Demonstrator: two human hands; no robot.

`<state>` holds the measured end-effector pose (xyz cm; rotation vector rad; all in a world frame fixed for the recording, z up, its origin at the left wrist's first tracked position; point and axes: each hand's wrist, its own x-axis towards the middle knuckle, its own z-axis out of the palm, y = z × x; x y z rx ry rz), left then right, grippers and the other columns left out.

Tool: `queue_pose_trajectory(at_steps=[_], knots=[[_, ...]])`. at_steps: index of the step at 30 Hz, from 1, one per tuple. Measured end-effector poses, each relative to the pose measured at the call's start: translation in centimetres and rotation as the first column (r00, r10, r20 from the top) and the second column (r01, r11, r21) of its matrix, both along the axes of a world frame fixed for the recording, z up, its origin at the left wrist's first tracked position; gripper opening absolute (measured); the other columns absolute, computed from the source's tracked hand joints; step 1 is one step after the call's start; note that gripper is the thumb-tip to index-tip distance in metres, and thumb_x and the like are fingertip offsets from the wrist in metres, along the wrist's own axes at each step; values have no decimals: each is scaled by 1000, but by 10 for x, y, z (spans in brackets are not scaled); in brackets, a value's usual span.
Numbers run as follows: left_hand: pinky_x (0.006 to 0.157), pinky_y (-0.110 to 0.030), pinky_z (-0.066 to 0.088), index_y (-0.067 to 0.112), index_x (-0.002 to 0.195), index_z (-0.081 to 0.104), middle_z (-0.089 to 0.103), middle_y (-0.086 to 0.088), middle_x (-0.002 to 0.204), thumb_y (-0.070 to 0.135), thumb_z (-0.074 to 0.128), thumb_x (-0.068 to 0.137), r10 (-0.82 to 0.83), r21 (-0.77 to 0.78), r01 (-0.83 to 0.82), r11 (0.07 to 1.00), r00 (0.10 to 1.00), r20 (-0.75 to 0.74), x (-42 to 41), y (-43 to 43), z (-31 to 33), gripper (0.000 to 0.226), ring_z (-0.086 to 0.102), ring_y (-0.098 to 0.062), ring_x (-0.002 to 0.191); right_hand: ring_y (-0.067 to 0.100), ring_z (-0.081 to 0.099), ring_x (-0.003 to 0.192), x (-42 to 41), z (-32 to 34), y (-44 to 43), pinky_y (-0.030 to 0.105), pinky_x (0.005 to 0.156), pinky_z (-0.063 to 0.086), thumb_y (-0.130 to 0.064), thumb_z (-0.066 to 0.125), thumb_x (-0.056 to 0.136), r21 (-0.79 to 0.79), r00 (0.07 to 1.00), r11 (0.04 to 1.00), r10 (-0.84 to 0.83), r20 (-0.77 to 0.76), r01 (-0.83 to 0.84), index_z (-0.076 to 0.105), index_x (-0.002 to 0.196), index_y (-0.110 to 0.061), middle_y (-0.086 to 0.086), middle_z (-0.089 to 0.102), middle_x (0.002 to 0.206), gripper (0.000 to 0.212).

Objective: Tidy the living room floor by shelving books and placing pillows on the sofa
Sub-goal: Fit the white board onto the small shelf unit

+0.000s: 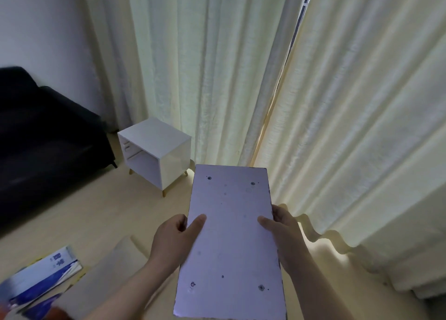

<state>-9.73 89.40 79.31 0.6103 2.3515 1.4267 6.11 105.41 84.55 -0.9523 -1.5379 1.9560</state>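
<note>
Pale curtains [241,66] fill the view from 11 to 3 o'clock, hanging down to a light wood floor [96,211]. At 9 o'clock sits a black sofa [36,138]. Just right of it, toward 10 o'clock, stands a small white shelf [154,136] on short legs, its open front facing the sofa side.

At 6 o'clock, a person holds a large, flat, pale book [231,247] out in front, cover up, its long side pointing away. The left hand [173,237] grips its left edge, thumb on top of the cover. The right hand [284,232] grips the right edge the same way. The fingers beneath are hidden.

At 7 o'clock, blue-and-white books [43,274] lie fanned on the floor, with a beige pillow [103,276] just beside them, also on the floor.

The step in hand looks like carrying this book to the shelf. To do it well, the person should likely turn toward 10 o'clock and come round to the open front. The book may need tilting to fit the opening. Keeping both hands on it suits its width. Whether it will stand upright inside cannot be told.
</note>
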Motion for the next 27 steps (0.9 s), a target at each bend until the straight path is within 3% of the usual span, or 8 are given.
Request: queue_pose_trajectory(at_steps=[3,6,9,15,20,24,27], knots=[[55,-29,24,16,63,27,29,5,55,53,61,83,25,-7,-25,1000,999,29,-26,23,-10,54,30,-12,53,27,68,74,-31,-5,27,45,77,55,4,61,77,7,999,999,34,11,-34,67,100,-4,-6,74,75,25],[55,-29,24,16,64,28,30,4,56,54,61,83,58,-6,-58,998,997,48,-62,52,-22,54,30,-12,53,36,69,88,-73,-18,60,45,77,57,-5,58,70,7,996,998,60,61,-61,67,110,-5,14,73,101,41],[54,-28,23,16,63,28,29,8,52,53,62,83,89,-25,-88,996,994,62,-98,79,-28,54,28,-11,51,32,69,84,-115,-26,92,42,73,57,-6,58,70,18,992,997,68,111,-71,67,105,-8,16,72,99,36],[54,-29,23,16,63,26,28,8,52,52,62,83,166,-39,-163,986,984,70,-167,121,-27,55,27,-12,52,34,70,91,-199,-35,145,52,83,57,-16,61,63,29,974,991,125,190,-133,64,111,-6,12,72,101,50],[54,-28,24,16,63,28,30,6,55,53,61,83,255,-88,-249,964,965,64,-218,146,-29,53,28,-12,52,43,66,93,-268,-36,181,56,83,53,-13,60,62,33,959,977,198,202,-209,69,97,-5,20,71,98,37],[53,-27,24,16,63,28,30,8,54,54,60,82,365,-107,-358,928,930,55,-262,170,-31,53,28,-11,51,42,67,89,-332,-42,217,45,75,54,-16,60,63,18,919,942,322,229,-334,68,98,-2,22,70,99,38],[54,-28,25,17,63,29,32,9,53,57,61,80,439,-115,-429,896,894,87,-287,184,-31,55,30,-12,51,32,65,79,-374,-46,238,39,71,50,-16,60,62,0,885,905,415,213,-425,67,98,2,25,68,97,40]])
